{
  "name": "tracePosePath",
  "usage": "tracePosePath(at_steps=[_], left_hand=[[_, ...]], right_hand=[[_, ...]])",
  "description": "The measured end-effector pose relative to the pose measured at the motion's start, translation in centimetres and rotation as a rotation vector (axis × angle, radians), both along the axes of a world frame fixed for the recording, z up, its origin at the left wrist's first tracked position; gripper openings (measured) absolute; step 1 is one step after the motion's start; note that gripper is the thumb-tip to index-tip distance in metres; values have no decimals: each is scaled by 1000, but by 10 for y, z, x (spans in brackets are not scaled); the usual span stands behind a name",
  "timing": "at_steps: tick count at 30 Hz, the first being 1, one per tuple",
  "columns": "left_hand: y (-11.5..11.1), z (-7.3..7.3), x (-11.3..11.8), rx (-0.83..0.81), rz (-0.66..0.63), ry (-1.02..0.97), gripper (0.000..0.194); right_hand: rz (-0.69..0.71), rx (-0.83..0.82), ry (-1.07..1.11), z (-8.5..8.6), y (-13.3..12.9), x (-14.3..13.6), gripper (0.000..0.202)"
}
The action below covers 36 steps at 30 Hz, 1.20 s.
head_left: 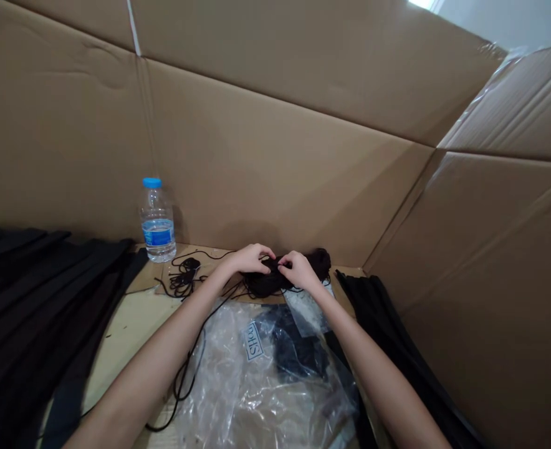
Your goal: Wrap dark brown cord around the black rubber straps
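A thick bundle of dark cord (268, 285) lies against the foot of the cardboard wall, and both hands are over it. My left hand (253, 257) rests at its left part, thumb and forefinger curved and apart, with nothing visible between the tips. Close beside it, my right hand (298, 269) has its fingertips pinched together on the cord; the strand between them is too small to see clearly. To the left, a smaller tangle of dark cord (184, 277) lies loose. One long strand runs down beneath my left forearm.
Cardboard walls (275, 162) stand behind and at the right. A water bottle (158, 234) stands upright at the back left. Clear plastic bags (257, 399), one with dark contents, lie in front. Black pleated fabric (37, 299) lies left, and more black fabric (378, 312) right.
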<state>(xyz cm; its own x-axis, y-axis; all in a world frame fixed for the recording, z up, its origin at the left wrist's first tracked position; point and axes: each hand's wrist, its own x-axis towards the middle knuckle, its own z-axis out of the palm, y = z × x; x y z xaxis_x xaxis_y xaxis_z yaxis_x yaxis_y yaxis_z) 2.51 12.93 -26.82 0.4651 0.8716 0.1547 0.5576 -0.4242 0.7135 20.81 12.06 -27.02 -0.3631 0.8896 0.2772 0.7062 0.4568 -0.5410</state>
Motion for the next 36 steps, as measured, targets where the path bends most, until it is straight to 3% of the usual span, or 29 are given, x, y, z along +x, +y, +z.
tracePosePath(at_steps=[10,26,33,36], left_hand=[[3,1,-5,5,54,-8,46],[5,-8,10,4,97,-46,29],[7,-12,8,-22,180,-72,45],[8,-12,7,-32,181,-73,39]], right_hand=[[68,-14,215,1,16,9,17],[125,-47,364,0,16,9,20],[176,-170,377,5,13,14,16],[156,-229,369,4,13,16,23]])
